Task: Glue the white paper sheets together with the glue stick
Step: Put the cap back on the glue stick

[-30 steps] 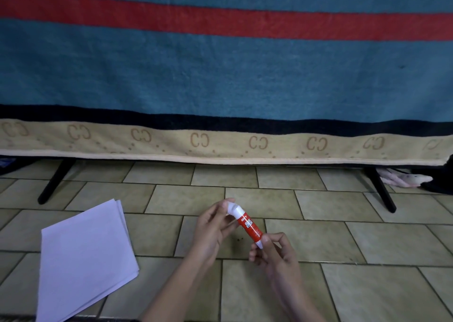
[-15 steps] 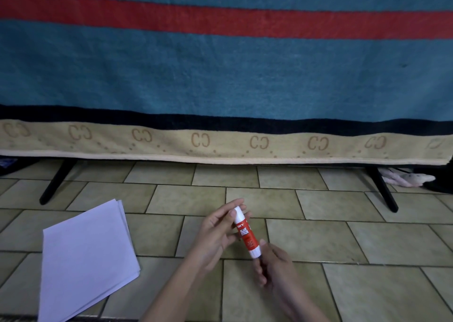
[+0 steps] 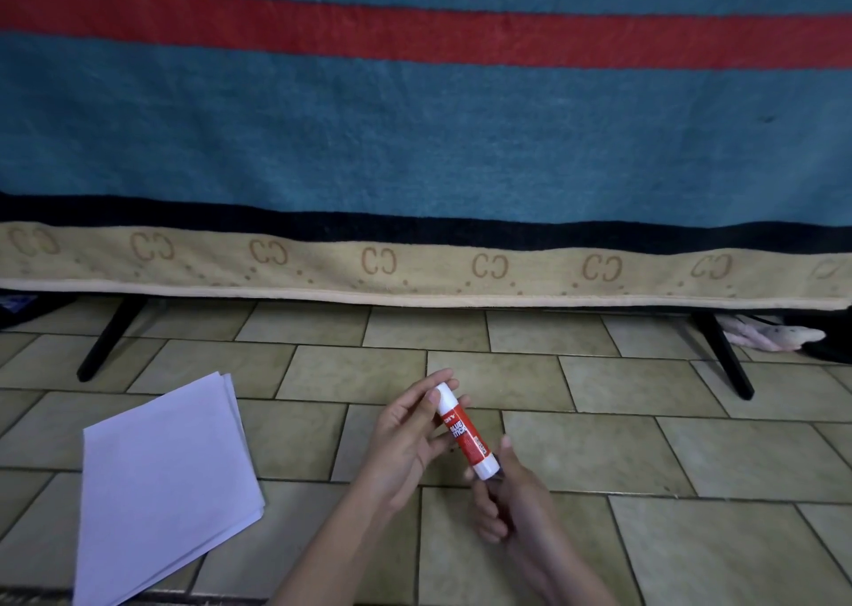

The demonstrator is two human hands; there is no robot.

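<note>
We see the glue stick (image 3: 466, 432) held tilted above the tiled floor (image 3: 645, 458), cap still on: the left hand (image 3: 405, 439) pinches its white capped end between thumb and fingers, and the right hand (image 3: 511, 499) grips its lower end with curled fingers. The white sheets (image 3: 161, 481) lie stacked on the floor, well to the left of both hands, untouched.

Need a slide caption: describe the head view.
Both hands, left hand and right hand, hold a capped glue stick beside stacked white paper sheets.
</note>
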